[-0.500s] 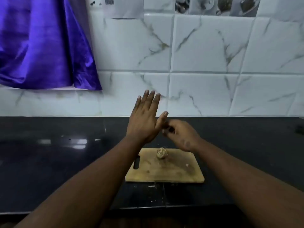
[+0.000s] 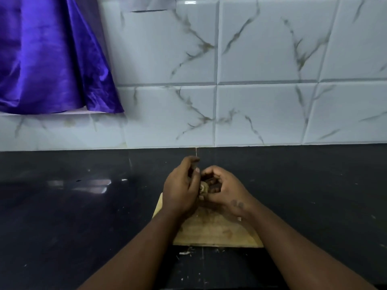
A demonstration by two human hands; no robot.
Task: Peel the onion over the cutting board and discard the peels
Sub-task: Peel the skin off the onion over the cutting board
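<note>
A wooden cutting board [image 2: 209, 233] lies on the black counter [image 2: 83, 216], partly hidden by my forearms. Above its far end, both hands meet around a small pale brown clump of onion peels [image 2: 204, 188]. My left hand [image 2: 180, 189] cups the clump from the left with its fingers curled over it. From the right, my right hand [image 2: 225, 189] has its fingers curled round the clump. Only a small part of the clump shows between the hands, and I cannot tell whether an onion is inside it.
Small peel scraps [image 2: 185, 253] lie on the counter just in front of the board. A white marbled tile wall [image 2: 251, 101] rises behind the counter. A purple cloth [image 2: 48, 59] hangs at the upper left.
Both hands have come down from above the board and closed around the clump that lay on it. The left hand, flat and raised before, now has its fingers curled.
</note>
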